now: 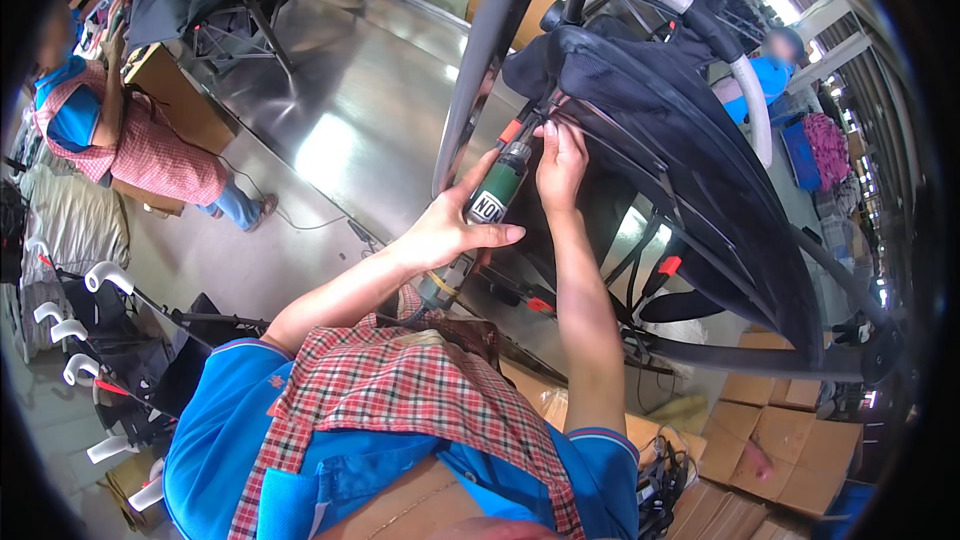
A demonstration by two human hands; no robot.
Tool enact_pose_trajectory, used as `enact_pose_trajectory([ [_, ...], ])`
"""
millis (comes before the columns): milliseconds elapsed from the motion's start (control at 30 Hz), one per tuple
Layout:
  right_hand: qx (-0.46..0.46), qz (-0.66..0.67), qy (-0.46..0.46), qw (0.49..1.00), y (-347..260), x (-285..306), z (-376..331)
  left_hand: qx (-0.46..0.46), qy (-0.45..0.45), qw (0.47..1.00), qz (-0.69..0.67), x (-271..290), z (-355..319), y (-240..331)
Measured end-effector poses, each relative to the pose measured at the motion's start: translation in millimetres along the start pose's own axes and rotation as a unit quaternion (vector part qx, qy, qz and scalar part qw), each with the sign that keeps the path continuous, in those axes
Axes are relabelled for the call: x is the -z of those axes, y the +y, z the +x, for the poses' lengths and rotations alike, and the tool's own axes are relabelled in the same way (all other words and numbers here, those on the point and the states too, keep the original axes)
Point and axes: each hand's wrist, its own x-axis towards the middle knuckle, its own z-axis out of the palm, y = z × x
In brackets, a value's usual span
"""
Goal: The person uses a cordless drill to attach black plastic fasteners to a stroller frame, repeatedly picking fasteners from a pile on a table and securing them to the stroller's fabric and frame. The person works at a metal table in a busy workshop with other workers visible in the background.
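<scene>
My left hand [438, 230] is wrapped around a green and grey electric screwdriver [499, 186], its thumb lying across the body. The driver's tip points up and away from me, at a joint in the dark tubing of a stroller [488, 40]. Close beside that tip, my right hand [562, 168] has its fingers bent together against the joint. Whatever those fingers pinch is too small or hidden to name. Black stroller fabric [690, 160] spreads to the right of my right hand, and an orange-red part [511, 130] sits just left of the driver's tip.
A shiny metal worktable [330, 70] stretches ahead, with another stroller [225, 0] at its far left. A co-worker [130, 130] stands at the left, another person [770, 70] at the far right. White-handled stroller frames [108, 275] crowd the lower left; cardboard boxes [785, 440] lie lower right.
</scene>
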Motion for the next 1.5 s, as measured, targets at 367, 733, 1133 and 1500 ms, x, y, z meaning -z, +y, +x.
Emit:
enact_pose_trajectory([
  [367,0.018,-0.003,-0.006,1.0,6,2,1,0.019,0.012,0.999,0.028,-1,4,0],
  [733,-0.028,-0.068,0.056,0.996,-3,6,-1,-0.004,0.019,0.999,0.043,-17,13,-2],
  [1133,-0.029,-0.065,0.113,0.991,6,-9,-1,-0.036,0.031,0.998,0.04,-17,22,-10],
  [1500,-0.031,-0.124,0.081,0.988,5,-7,1,-0.022,0.021,0.999,-0.025,-13,28,-9],
])
